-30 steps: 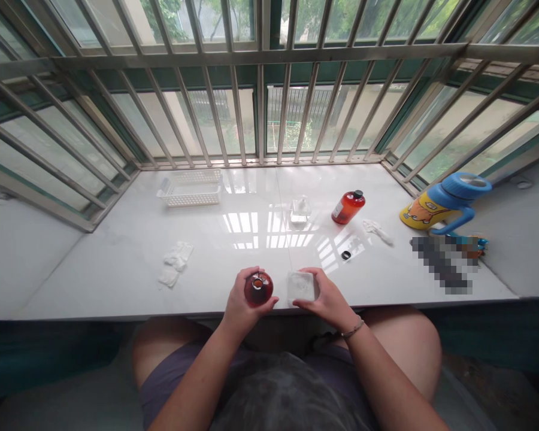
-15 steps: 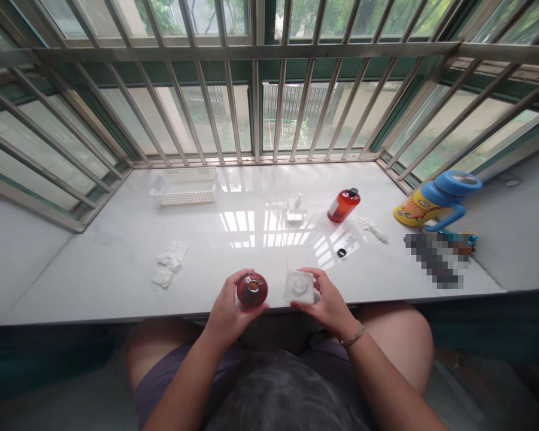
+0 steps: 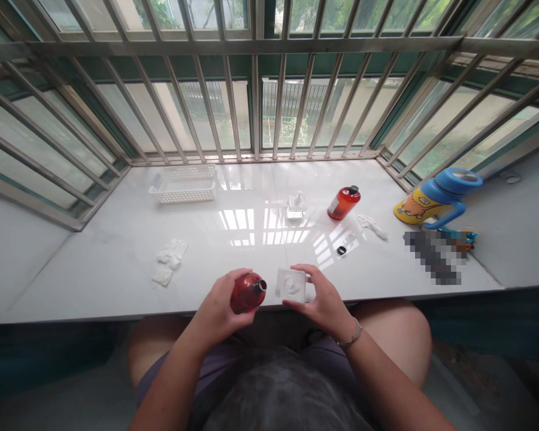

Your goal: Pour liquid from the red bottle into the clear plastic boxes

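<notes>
My left hand (image 3: 222, 302) is wrapped round a dark red bottle (image 3: 246, 293) with its cap off. The bottle tilts so that its open mouth points to the right, toward a clear square glass bottle (image 3: 291, 285). My right hand (image 3: 318, 293) grips that glass bottle by its right side, its round neck facing up. A small gap separates the two bottles. Both are held over the table's front edge. A black ring-shaped cap (image 3: 341, 251) lies on the white table beyond my right hand.
A white basket (image 3: 183, 185) stands at the back left, crumpled tissue (image 3: 170, 261) nearer. Beyond my hands are another clear glass bottle (image 3: 296, 206) and a capped red bottle (image 3: 343, 203). Another tissue (image 3: 372, 227) and a blue-and-yellow flask (image 3: 435, 197) are on the right. Metal bars (image 3: 256, 108) line the back.
The red bottle in my left hand has tipped to the right, from mouth-up to slanted. My right hand has brought the square glass bottle slightly left, closer to it.
</notes>
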Motion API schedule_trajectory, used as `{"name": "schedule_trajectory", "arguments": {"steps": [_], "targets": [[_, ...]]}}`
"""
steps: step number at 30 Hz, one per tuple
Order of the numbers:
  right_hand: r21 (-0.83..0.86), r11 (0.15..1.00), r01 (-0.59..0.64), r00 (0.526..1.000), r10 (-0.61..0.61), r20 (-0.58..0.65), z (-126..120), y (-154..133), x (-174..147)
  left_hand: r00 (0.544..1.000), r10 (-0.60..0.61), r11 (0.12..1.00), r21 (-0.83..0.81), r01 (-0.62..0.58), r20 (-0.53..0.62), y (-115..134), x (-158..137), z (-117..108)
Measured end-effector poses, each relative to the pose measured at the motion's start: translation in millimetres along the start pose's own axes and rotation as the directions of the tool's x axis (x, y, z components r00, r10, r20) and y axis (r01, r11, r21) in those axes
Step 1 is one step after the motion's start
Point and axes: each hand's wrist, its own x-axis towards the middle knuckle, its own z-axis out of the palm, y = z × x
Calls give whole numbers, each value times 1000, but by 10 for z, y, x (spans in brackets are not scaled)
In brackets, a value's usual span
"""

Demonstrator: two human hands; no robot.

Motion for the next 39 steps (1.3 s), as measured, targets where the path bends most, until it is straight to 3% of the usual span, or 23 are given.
{"name": "schedule_trajectory", "arguments": {"steps": [11,15,22,33,39], "targets": [[-35,999,-10,1000,10,1,19,-17,-12,970,121,990,90,-104,-211,-182,42,336],[-36,999,-14,1000,14,0,24,-37,-20,967,97,993,88,-78,-236,-186,88,407],[-63,997,36,999,-36,0,-17,-46,-20,965,202,978,79,-191,-165,-34,153,306],[-122,988,96,995,-98,-6,-39,-83,-4,971,235,950,220,-220,-45,-55,70,219],[-157,978,136,991,-134,22,-41,-103,5,962,269,935,254,-249,-48,49,86,150]]}}
